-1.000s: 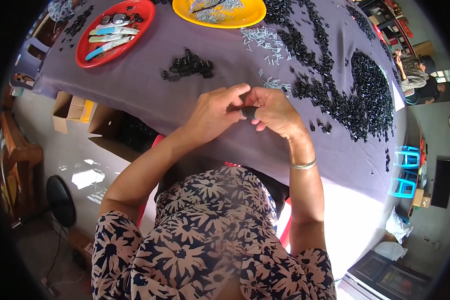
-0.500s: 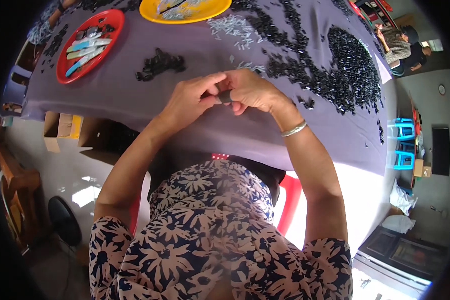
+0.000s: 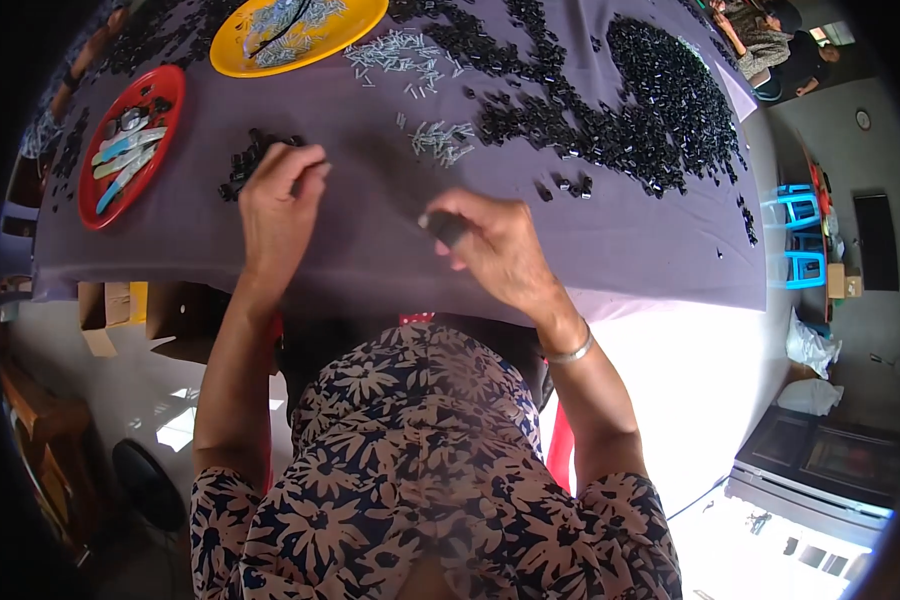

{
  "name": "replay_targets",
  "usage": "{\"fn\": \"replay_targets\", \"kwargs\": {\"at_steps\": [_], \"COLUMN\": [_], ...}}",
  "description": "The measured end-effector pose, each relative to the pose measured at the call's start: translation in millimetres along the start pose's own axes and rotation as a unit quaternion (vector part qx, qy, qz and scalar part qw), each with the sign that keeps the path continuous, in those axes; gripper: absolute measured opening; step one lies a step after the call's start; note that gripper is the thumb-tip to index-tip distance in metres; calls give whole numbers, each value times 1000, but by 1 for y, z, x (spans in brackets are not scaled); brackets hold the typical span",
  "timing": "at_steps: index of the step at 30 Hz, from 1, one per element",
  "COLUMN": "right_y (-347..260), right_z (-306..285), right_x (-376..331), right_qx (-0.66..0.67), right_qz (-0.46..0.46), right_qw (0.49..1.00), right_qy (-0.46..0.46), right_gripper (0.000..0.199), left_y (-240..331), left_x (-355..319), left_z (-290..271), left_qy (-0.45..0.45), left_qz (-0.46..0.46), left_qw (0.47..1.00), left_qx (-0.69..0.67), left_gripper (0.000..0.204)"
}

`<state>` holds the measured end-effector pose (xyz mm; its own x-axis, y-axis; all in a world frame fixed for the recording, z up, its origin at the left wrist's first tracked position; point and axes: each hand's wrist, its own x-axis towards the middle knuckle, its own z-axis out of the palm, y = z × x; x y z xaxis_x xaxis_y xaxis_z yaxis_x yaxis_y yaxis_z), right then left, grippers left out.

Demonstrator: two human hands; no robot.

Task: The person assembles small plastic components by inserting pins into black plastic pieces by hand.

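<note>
Over the purple tablecloth, my two hands are apart. My right hand is closed around a small dark object with a pale spot at its end; motion blurs it, so its kind is unclear. My left hand has its thumb and fingers pinched together; anything between them is too small to make out. It is raised beside a small heap of shiny black pieces, partly covering it. Beyond my right hand lies a scatter of short clear sticks.
At left, a red tray holds utility knives. A yellow plate of clear sticks stands at the far edge. Black pieces spread over the right side. Another person's arm reaches in at far left; cardboard boxes stand below.
My hands were together around the dark object; now they have separated. The left has moved left toward the black heap, while the right has kept the object. The whole view has shifted.
</note>
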<state>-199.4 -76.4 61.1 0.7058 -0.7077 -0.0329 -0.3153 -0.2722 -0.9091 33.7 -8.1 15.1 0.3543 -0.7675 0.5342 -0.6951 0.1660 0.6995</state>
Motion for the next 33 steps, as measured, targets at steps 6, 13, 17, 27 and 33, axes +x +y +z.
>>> {"fn": "replay_targets", "kwargs": {"at_steps": [6,13,17,27,33], "right_y": [66,78,75,54,56], "right_z": [-49,-77,-79,-104,-112], "right_x": [-37,-35,-39,-26,17], "right_qx": [-152,-225,69,289,-60], "right_qz": [-31,-31,-22,-43,-32], "right_qw": [951,915,927,910,960], "right_qy": [266,332,369,295,271], "right_gripper": [33,22,20,55,23], "left_y": [-12,15,7,6,7], "left_x": [4,-13,-19,-14,-14], "left_z": [-8,13,14,13,11], "left_qy": [136,1,-31,-49,-61], "left_qz": [55,-17,-174,-191,-189], "left_qw": [985,997,966,944,947], "left_qx": [90,-78,-187,-263,-253], "left_gripper": [21,22,19,15,13]}}
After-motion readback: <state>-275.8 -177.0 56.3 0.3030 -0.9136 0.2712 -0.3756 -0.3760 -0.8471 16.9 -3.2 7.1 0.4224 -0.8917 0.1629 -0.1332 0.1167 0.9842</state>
